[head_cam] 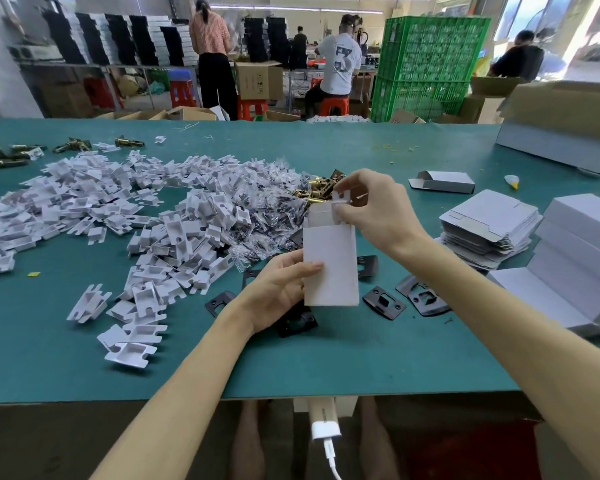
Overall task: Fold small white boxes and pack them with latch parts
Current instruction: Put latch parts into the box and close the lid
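Observation:
My left hand (280, 289) grips a small white box (330, 268) upright above the green table (326, 358), thumb on its front face. At the box's open top, my right hand (373, 206) pinches a white cardboard insert (340, 199) that is partly inside the opening. A large heap of white inserts (118, 216) and clear bagged parts (267, 202) spreads across the left and middle. Brass latch parts (314, 194) lie just behind the box. Black strike plates (383, 302) lie on the table under and right of my hands.
A stack of flat white box blanks (489, 226) sits at right, with closed white boxes (579, 258) piled beyond it. One folded open box (442, 181) lies behind. More brass latches (11, 154) lie far left. People work at benches in the background.

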